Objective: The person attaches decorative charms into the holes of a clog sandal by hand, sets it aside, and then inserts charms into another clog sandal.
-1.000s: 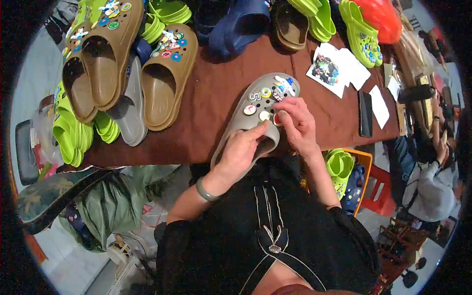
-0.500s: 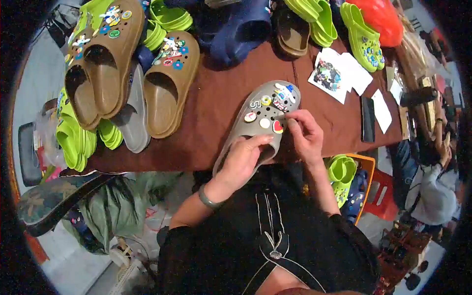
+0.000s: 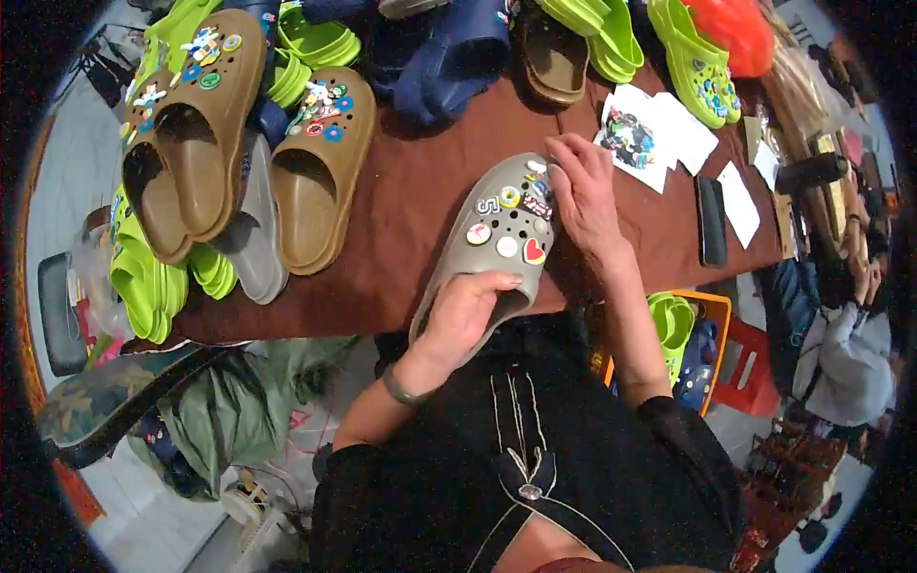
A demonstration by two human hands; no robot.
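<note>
My left hand grips a grey clog at its opening, thumb on top of the upper and fingers underneath or inside. The clog lies tilted with its toe away from me. Several shoe charms dot its upper, among them a red heart charm, a number 5 charm and a round white charm. My right hand is at the toe's right side, fingers bent and close together over a white-and-blue charm, partly covering it. Whatever lies between those fingertips is hidden.
Decorated brown clogs and green clogs lie at left on the brown cloth. Navy clogs are at the back. White paper with charms and a black phone lie at right. An orange crate stands below.
My right hand has moved up from the clog's right side to its toe, now covering part of the charm there. My left hand keeps its hold; the view has shifted slightly.
</note>
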